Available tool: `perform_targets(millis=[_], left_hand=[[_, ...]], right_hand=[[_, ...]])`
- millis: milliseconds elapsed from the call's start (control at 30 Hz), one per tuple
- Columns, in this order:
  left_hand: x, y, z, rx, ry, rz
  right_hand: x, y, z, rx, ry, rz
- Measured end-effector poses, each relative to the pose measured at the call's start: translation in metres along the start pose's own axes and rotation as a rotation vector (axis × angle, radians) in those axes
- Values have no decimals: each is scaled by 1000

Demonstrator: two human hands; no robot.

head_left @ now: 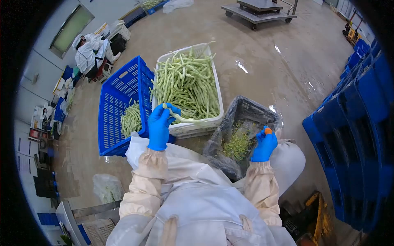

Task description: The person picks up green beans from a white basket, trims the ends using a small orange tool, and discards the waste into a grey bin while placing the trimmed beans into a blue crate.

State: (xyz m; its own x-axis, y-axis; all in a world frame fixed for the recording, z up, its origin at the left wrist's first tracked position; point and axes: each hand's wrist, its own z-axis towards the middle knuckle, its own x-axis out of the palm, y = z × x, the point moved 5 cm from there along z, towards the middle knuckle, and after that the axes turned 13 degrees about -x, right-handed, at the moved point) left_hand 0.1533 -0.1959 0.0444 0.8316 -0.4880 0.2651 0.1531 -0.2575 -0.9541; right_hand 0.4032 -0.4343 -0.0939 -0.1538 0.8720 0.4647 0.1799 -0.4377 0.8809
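Observation:
My left hand [159, 127], in a blue glove, pinches a long pale green bean [182, 118] that extends right across the near edge of a white crate [219, 96]. That crate is heaped with green beans [186, 80]. My right hand [264, 146], also gloved in blue, is closed around a small orange-handled knife [268, 131] with a thin metal tip pointing up. It is over the right side of a plastic-lined dark bin [217, 149] containing green and yellowish trimmings [237, 144]. At the left, a blue crate [107, 117] holds a smaller pile of beans [131, 119].
Stacked blue crates [349, 135] rise along the right. A wheeled metal cart [258, 15] stands at the far end of the wet floor [262, 53]. Another person [92, 53] sits at the upper left. A clear plastic bag [107, 187] lies at lower left.

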Motion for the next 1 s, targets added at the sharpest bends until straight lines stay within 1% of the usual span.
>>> perform_targets(millis=[33, 67, 133, 200, 233, 300, 333, 367, 433, 467, 533, 567, 600, 633, 667, 700, 733, 767, 800, 833, 900, 967, 1000], left_hand=[[-1, 0, -1, 0, -1, 1], [0, 1, -1, -23, 1, 22], [7, 9, -4, -60, 7, 44], [14, 18, -4, -76, 37, 29], [17, 23, -4, -90, 64, 17], [19, 29, -3, -105, 78, -23], [20, 32, -3, -121, 62, -17], [20, 34, -3, -138, 46, -12], [20, 36, -3, -148, 55, -10], [21, 37, -3, -156, 67, -6], [20, 41, -2, -179, 70, 7], [19, 44, -1, -198, 74, 22], [17, 50, 1, -199, 73, 21], [12, 44, 3, 51, -74, 317], [11, 38, 0, 303, -223, 610], [16, 36, -4, 301, -226, 609], [35, 33, -11, 345, -131, 811], [51, 36, -18, 387, -32, 1011], [72, 49, -37, 824, 11, 1576], [71, 58, -36, 818, 4, 1576], [77, 84, -35, 788, 330, 1639], [79, 92, -31, 772, 340, 1592], [75, 102, -26, 579, 370, 1470]], right_hand=[[-3, 3, 0, -32, -1, -194], [7, -3, -4, -124, 214, -454], [56, 7, -36, -442, 569, -401], [91, 23, -67, -607, 768, -433], [92, 26, -71, -609, 771, -435], [100, 22, -83, -662, 1012, -649], [100, 22, -84, -718, 994, -634], [100, 19, -84, -717, 996, -634], [97, 12, -84, -638, 995, -576], [95, 7, -85, -635, 996, -578], [92, -6, -87, -479, 1030, -561], [91, -8, -87, -478, 1030, -563], [93, -7, -90, -526, 1032, -590], [94, -4, -91, -575, 1035, -616], [95, -4, -91, -574, 1037, -617], [97, -1, -92, -678, 1038, -712], [98, 2, -93, -783, 1034, -808], [100, 3, -93, -785, 1037, -808], [101, 3, -96, -817, 1044, -864], [103, 3, -98, -850, 1053, -920], [103, 3, -100, -872, 1041, -916], [101, 2, -99, -894, 1018, -923], [96, -1, -97, -798, 928, -829]])
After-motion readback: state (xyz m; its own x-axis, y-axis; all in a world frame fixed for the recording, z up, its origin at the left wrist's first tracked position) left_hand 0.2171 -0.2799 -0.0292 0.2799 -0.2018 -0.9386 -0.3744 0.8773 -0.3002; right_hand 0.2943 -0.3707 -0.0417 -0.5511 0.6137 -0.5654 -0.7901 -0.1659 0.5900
